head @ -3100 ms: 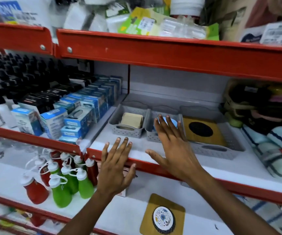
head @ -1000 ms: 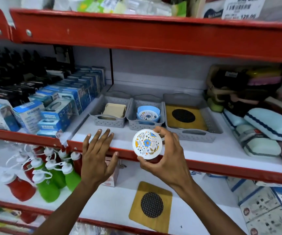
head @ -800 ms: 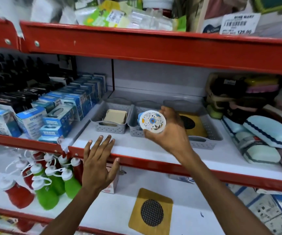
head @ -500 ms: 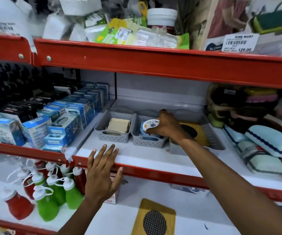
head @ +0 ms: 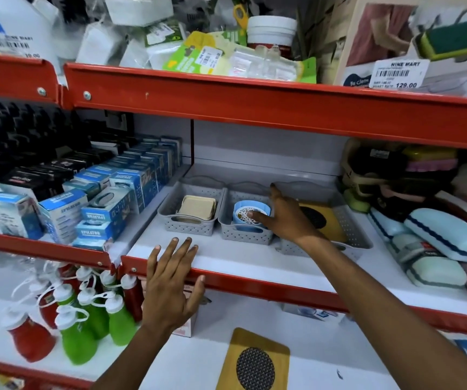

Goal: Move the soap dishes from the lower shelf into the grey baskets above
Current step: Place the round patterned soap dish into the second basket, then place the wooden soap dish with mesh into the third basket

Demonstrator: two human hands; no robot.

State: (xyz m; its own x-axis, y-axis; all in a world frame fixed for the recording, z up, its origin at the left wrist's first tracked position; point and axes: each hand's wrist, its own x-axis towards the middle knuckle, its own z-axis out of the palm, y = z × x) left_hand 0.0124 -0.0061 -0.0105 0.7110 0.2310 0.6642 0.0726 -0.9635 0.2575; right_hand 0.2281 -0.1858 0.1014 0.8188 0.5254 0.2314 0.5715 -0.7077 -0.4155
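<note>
Three grey baskets stand side by side on the middle shelf. The left basket [head: 188,225] holds beige square soap dishes [head: 197,207]. In the middle basket [head: 245,235] lies a round blue soap dish [head: 250,213] with a patterned white top. My right hand [head: 284,218] hovers over that basket with fingers spread, its thumb touching the round dish. The right basket [head: 353,220] holds a yellow square soap dish [head: 329,220] with a black mesh disc. A matching yellow soap dish [head: 253,361] lies on the lower shelf. My left hand [head: 170,280] rests flat on the red shelf edge [head: 255,282].
Blue boxes [head: 106,209] and black bottles fill the shelf to the left. Red and green squeeze bottles [head: 86,313] stand at lower left. Light blue cases [head: 446,237] lie to the right of the baskets. Packets crowd the top shelf.
My right hand carried the round patterned dish up from the lower shelf, set it in the middle basket on the blue dish, and let go. My left hand stayed on the shelf edge.
</note>
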